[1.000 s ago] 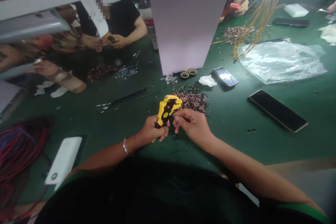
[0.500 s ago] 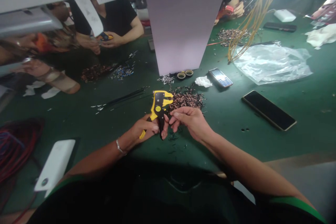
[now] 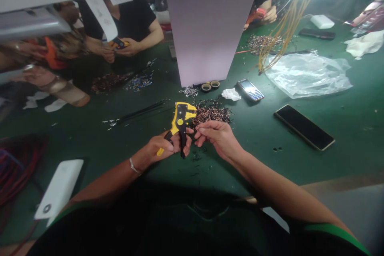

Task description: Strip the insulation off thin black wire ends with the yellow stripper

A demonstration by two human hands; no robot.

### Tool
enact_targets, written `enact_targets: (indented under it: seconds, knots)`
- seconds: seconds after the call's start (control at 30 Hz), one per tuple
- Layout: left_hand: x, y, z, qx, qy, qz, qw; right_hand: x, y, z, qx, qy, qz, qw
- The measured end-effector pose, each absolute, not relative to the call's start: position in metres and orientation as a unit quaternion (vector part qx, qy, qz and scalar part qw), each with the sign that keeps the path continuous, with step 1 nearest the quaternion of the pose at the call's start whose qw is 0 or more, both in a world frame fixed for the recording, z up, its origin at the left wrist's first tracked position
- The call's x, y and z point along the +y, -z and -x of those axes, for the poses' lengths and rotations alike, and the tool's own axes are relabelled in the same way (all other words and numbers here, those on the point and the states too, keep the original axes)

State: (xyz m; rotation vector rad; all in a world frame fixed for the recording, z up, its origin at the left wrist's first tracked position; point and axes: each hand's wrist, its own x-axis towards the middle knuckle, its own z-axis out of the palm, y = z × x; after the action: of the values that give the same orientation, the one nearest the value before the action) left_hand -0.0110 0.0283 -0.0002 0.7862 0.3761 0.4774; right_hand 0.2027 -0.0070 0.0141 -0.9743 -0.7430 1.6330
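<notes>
1. The left hand (image 3: 174, 143) is clamped on the tool (image 3: 181, 114), a yellow and black one with its handles in the palm and curled fingers.
2. The tool is above the counter (image 3: 240, 180), its head up and its yellow jaws pointing right, slightly parted, by the left edge of the clippings (image 3: 212, 113).
3. The right hand (image 3: 219, 136) has thumb and forefinger together at the tips, just beside the tool's handles; I cannot tell whether something thin is between them.
4. The clippings, copper and black, lie heaped on the counter beyond the right hand.
5. Behind that heap, near the foot of the pale panel (image 3: 207, 32), are two rings and small silvery bits (image 3: 189, 91).
6. To the right of these lie a crumpled tissue (image 3: 231, 95), a keypad phone (image 3: 251, 90), a clear bag (image 3: 310, 74) and, nearer, a black phone (image 3: 304, 127).
7. Left of the tool lie black wires (image 3: 139, 112); a white device (image 3: 60, 188) and red wires (image 3: 18, 172) are farther left.
8. Across the counter, a person in black (image 3: 135, 20) holds another tool (image 3: 119, 43).
</notes>
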Motion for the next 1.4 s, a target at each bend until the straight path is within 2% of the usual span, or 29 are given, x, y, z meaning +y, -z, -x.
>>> enact_targets:
  seconds: [0.8, 1.07, 1.4]
  knots:
    - [0.026, 0.009, 0.012, 0.171, -0.208, -0.326, 0.906, 0.0, -0.005, -0.205, -0.331, -0.61, 0.471, 0.545]
    - [0.025, 0.004, 0.013, 0.136, -0.145, -0.333, 0.922, -0.002, -0.013, -0.207, -0.308, -0.66, 0.434, 0.53]
    - [0.029, 0.012, 0.017, 0.129, -0.176, -0.339, 0.915, -0.004, -0.015, -0.204, -0.285, -0.692, 0.409, 0.522]
